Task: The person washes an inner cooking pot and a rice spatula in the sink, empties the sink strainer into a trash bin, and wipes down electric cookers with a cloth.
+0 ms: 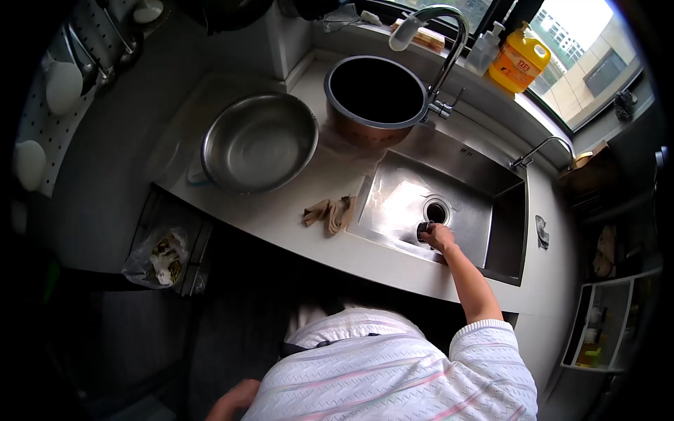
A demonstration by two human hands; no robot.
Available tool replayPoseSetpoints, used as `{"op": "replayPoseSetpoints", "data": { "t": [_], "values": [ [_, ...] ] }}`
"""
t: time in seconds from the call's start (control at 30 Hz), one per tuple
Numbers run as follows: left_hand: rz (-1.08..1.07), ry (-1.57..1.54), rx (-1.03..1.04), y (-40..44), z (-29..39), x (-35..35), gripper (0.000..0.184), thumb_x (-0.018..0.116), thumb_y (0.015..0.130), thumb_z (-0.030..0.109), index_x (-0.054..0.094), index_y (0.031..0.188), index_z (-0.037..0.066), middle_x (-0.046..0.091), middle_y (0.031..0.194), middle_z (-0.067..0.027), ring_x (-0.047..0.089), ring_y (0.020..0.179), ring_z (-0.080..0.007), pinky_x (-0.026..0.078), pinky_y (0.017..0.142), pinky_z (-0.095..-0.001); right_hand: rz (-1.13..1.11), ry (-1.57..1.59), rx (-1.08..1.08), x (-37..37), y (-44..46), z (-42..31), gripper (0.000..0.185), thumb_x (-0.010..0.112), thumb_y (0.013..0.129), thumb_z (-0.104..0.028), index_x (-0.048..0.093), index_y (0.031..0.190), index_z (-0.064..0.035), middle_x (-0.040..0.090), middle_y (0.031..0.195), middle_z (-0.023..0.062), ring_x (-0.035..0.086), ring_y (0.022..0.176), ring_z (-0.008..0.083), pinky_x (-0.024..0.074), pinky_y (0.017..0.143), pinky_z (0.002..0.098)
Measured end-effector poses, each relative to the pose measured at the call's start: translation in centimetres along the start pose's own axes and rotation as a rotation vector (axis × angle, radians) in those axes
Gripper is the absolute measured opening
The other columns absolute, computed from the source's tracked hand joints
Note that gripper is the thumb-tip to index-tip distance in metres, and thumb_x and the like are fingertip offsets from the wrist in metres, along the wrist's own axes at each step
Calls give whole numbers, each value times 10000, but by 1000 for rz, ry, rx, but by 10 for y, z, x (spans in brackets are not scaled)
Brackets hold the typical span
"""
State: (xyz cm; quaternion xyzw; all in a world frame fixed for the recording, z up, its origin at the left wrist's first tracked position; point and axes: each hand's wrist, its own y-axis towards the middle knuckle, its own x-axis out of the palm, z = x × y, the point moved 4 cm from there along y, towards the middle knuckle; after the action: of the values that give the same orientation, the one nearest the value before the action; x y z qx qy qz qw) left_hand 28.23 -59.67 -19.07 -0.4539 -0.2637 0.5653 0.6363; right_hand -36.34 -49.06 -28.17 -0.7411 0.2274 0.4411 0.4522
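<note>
My right hand (pixel 440 237) reaches into the steel sink (pixel 397 188) with its fingers closed round a small dark round piece, which looks like a sink strainer (pixel 423 232). It is just below the open drain hole (pixel 437 210); its details are too small to make out. My left hand (pixel 242 394) hangs low at my side by the bottom edge of the view, away from the counter. Its fingers are mostly hidden. A crumpled brown cloth (pixel 330 213) lies on the counter at the sink's left edge.
A steel basin (pixel 261 144) and a dark-lined pot (pixel 375 135) stand left of the tall faucet (pixel 460 52). On the sill are a yellow detergent jug (pixel 519 62) and a pump bottle (pixel 484 49). A small tap (pixel 544 149) is at right. A waste bag (pixel 161 261) hangs below the counter.
</note>
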Motion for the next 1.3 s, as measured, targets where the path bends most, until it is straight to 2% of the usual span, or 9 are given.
{"op": "replayPoseSetpoints", "data": {
  "t": [0.07,0.2,0.37,0.67,0.77,0.9,1.07,1.2,1.3],
  "values": [
    [50,-8,-58,-4,9,-8,323,627,728,273,646,946,36,622,969,-199,584,957,-327,452,807,-383,38,-18,-42,0,-1,-1,368,630,710,-362,653,944,-78,657,827,129,637,785,258,491,738,351],
    [127,-73,-46,0,23,-16,312,625,729,265,645,939,36,620,960,-196,585,947,-326,453,798,-382,-27,78,-19,1,-2,-1,319,626,747,-325,652,933,-67,660,755,102,646,606,183,507,649,316],
    [212,-108,-22,13,45,-33,298,621,730,256,642,930,36,618,950,-193,587,934,-325,454,786,-381,-60,166,13,10,6,7,321,631,745,-295,637,926,-29,650,735,106,627,576,173,513,595,311],
    [298,-123,-6,20,65,-53,274,615,731,240,638,914,37,615,931,-186,589,911,-323,456,765,-379,-61,288,6,9,3,3,300,639,741,-307,641,847,-27,630,685,103,610,545,165,518,530,301],
    [307,-129,-10,17,64,-52,266,613,732,234,636,909,37,614,925,-184,589,903,-322,456,757,-378,-80,296,43,4,-4,-3,237,599,760,-284,643,789,-53,623,656,86,613,551,171,487,584,318],
    [318,-141,-23,10,58,-50,255,610,733,227,634,901,38,613,916,-181,590,893,-322,457,748,-377,-95,335,40,4,-3,-6,222,597,764,-269,650,794,-55,632,667,78,615,535,161,492,559,300],
    [333,-143,-28,1,52,-48,241,606,734,218,632,892,38,611,906,-177,591,880,-320,458,736,-375,-99,388,8,8,-2,-3,271,624,765,-247,642,832,15,610,620,102,589,484,149,485,480,291],
    [372,-149,-10,4,58,-55,231,603,734,211,630,885,38,610,897,-174,592,870,-320,459,727,-374,-89,395,24,5,-4,-5,265,612,771,-245,640,822,14,600,595,90,588,479,150,482,473,290],
    [420,-151,17,12,69,-61,223,601,735,205,629,880,39,609,891,-172,593,862,-319,460,720,-373,-128,367,41,0,-8,-9,267,603,770,-268,635,838,-12,632,680,97,618,534,167,499,560,300]
  ]
}}
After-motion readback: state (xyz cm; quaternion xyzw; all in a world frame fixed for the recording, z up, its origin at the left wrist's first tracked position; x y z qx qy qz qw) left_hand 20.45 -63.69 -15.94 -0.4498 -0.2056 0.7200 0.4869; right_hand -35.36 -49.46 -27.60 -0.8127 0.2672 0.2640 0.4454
